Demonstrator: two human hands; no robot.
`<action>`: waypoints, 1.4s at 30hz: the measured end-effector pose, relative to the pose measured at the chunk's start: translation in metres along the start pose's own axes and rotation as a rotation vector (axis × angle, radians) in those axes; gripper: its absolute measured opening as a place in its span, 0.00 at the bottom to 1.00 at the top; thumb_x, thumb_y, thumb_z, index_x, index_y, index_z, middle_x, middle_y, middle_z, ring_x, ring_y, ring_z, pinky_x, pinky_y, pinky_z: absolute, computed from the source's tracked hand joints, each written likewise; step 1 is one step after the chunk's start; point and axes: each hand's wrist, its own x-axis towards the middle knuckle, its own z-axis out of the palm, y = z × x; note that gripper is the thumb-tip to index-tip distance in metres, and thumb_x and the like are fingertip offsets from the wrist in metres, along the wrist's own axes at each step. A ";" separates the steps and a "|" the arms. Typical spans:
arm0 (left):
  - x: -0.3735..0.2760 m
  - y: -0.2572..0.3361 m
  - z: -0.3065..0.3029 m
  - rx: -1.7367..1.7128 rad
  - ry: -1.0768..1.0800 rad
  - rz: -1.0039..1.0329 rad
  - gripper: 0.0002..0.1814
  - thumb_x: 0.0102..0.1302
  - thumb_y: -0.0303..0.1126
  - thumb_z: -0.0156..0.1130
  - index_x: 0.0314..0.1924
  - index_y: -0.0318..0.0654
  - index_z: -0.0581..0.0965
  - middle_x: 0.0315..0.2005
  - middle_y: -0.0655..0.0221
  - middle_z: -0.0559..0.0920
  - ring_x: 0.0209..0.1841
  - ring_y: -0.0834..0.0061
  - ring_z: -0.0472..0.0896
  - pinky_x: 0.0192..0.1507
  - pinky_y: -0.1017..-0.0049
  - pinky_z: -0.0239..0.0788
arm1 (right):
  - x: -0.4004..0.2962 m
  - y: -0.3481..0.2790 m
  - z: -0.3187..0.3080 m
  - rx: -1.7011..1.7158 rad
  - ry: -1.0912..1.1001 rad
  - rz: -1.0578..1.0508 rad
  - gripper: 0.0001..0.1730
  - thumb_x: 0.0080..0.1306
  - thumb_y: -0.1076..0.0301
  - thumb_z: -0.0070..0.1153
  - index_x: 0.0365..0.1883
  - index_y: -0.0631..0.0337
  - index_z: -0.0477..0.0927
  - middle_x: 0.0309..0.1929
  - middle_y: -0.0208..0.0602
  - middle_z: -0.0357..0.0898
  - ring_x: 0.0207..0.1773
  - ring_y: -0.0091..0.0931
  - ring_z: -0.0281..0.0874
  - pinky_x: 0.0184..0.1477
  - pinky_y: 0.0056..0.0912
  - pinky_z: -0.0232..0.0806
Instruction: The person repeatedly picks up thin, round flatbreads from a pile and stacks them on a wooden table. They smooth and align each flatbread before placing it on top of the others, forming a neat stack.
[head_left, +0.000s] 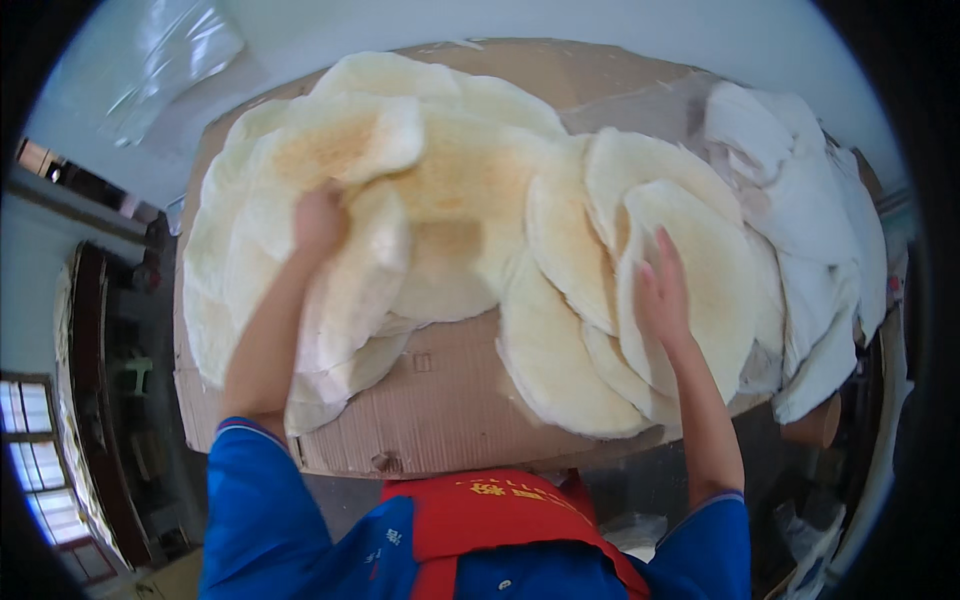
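Large, thin, pale flatbreads with browned middles lie overlapped in a left pile (255, 195) and a right stack (570, 360). My left hand (319, 217), blurred, is closed on the edge of a folded flatbread (337, 146) in the left pile. Its fingertips are partly hidden. At the right, my right hand (664, 292) has its fingers apart against the topmost flatbread (705, 262), and nothing shows in its grasp. A browned flatbread (450, 180) spreads between the two piles.
Brown cardboard (442, 405) covers the table under the flatbreads. A crumpled white cloth (817, 202) hangs over the table's right end, beside clear plastic sheeting (637, 105). A wall rises behind the far edge. Below at left stands a green stool (138, 373).
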 end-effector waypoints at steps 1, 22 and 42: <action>0.023 -0.032 -0.012 0.024 0.041 -0.050 0.08 0.55 0.31 0.54 0.33 0.36 0.77 0.27 0.53 0.80 0.33 0.56 0.79 0.36 0.62 0.69 | 0.012 -0.003 0.011 -0.004 -0.008 -0.025 0.30 0.62 0.69 0.46 0.62 0.65 0.56 0.65 0.50 0.53 0.68 0.41 0.48 0.67 0.39 0.43; -0.094 0.208 -0.036 -0.455 -0.342 0.634 0.35 0.50 0.40 0.65 0.57 0.34 0.65 0.51 0.54 0.71 0.55 0.59 0.68 0.58 0.67 0.59 | 0.035 0.015 0.075 -0.509 -0.075 -0.264 0.31 0.61 0.53 0.49 0.59 0.59 0.62 0.61 0.45 0.61 0.64 0.40 0.55 0.63 0.47 0.47; -0.134 -0.011 -0.068 -0.047 -0.150 -0.097 0.13 0.49 0.26 0.56 0.39 0.39 0.76 0.33 0.57 0.79 0.37 0.58 0.77 0.40 0.63 0.68 | -0.092 -0.043 -0.153 -0.210 -1.108 0.245 0.20 0.60 0.61 0.53 0.47 0.64 0.74 0.43 0.43 0.75 0.49 0.32 0.72 0.50 0.33 0.64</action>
